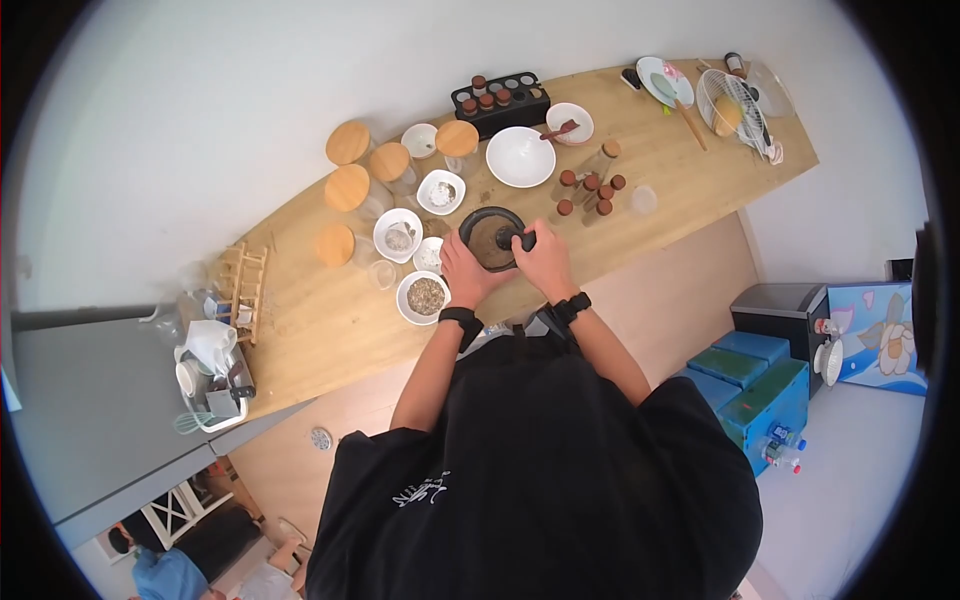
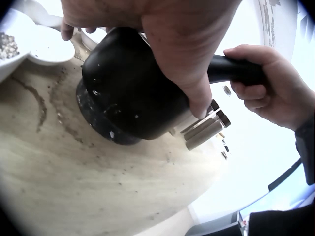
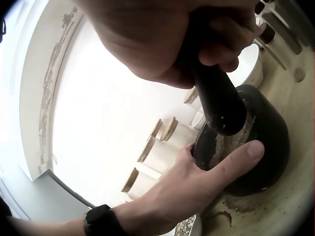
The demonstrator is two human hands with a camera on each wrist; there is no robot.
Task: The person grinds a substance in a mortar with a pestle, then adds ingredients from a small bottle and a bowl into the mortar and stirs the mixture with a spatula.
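Observation:
A black mortar [image 1: 490,211] stands at the table's near edge, brown ground matter [image 1: 482,236] lining its inside. My left hand [image 1: 467,274] holds the mortar from the left, its thumb [image 3: 241,160] lying over the rim in the right wrist view. With my right hand [image 1: 545,264] I grip the handle of a black pestle [image 3: 221,105], whose thick end is at the mortar's mouth. The left wrist view shows the mortar's dark outer wall [image 2: 123,88] with pale specks on it. Left of the mortar sits a white bowl of coarse grey-brown bits [image 1: 426,296].
White bowls [image 1: 398,235] and wooden-lidded jars [image 1: 348,188] crowd the left. Behind are a large white bowl [image 1: 521,157] and a black rack [image 1: 500,105]. Brown-capped bottles [image 1: 591,182] stand right of the mortar. A wire basket [image 1: 722,105] sits far right, a wooden rack [image 1: 245,290] far left.

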